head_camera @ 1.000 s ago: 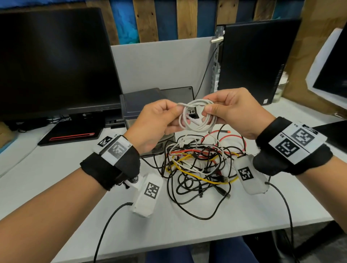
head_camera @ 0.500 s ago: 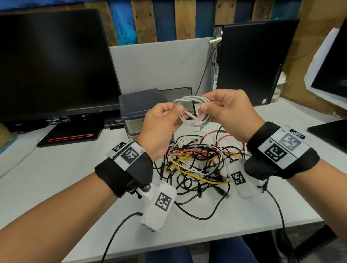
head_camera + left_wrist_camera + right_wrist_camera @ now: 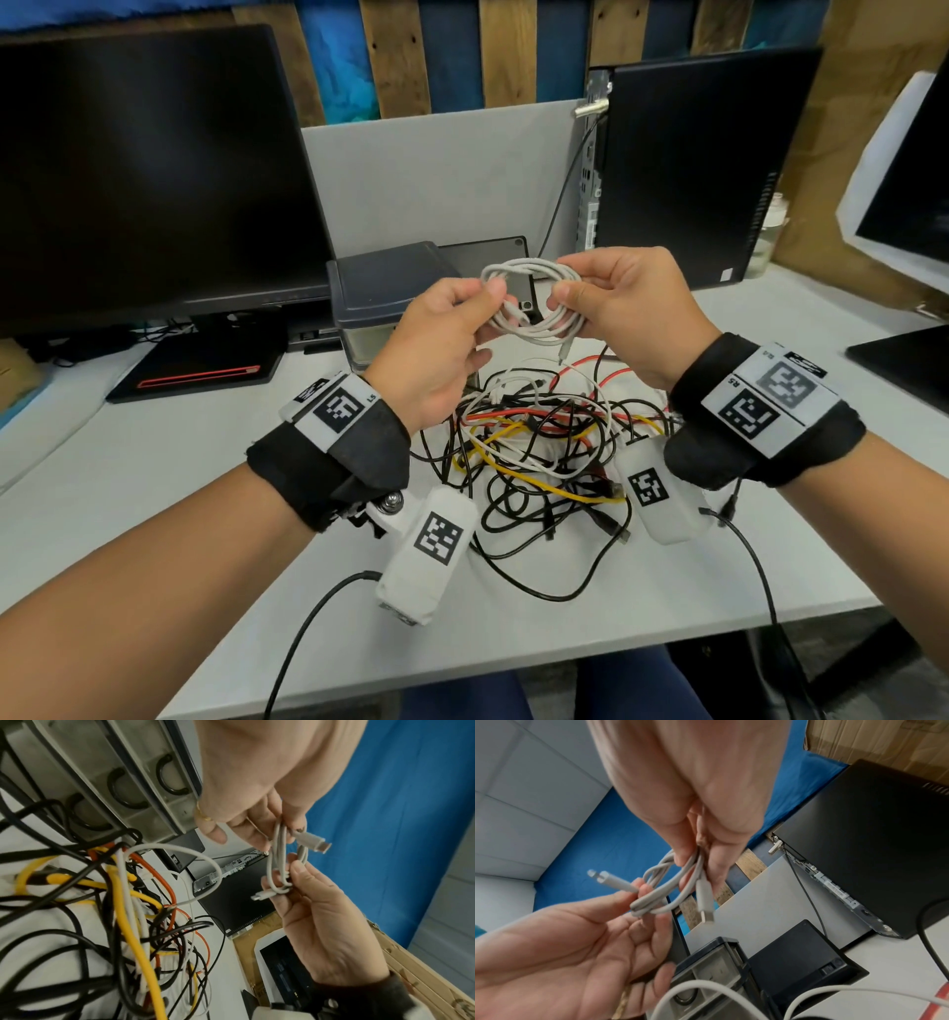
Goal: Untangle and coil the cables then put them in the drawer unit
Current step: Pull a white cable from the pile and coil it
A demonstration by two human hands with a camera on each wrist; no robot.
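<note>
1. Since a second ago both hands have drifted a bit apart, so the white cable point(image 3: 534, 300) coil looks wider and rounder; it's held up above the pile, in front of the drawer unit point(image 3: 390, 298).
2. Left hand point(image 3: 436, 354) has thumb and fingers curled onto the coil's left side, right hand point(image 3: 626, 308) pinches the right side. One plug point(image 3: 312, 841) sticks out past the left fingers, another point(image 3: 704, 898) dangles by the right ones.
3. Tangle of cables point(image 3: 539, 452) (black, yellow, orange, white) sits on the white desk point(image 3: 154, 462) right under the hands, touching the drawer unit's front.
4. Desk setup: big dark monitor point(image 3: 154, 174) on the left, black PC tower point(image 3: 688, 164) on the right, grey divider panel point(image 3: 436, 174) between them, with wood slats and blue wall behind.
5. Another screen point(image 3: 909, 190) pokes in at the far right edge.
</note>
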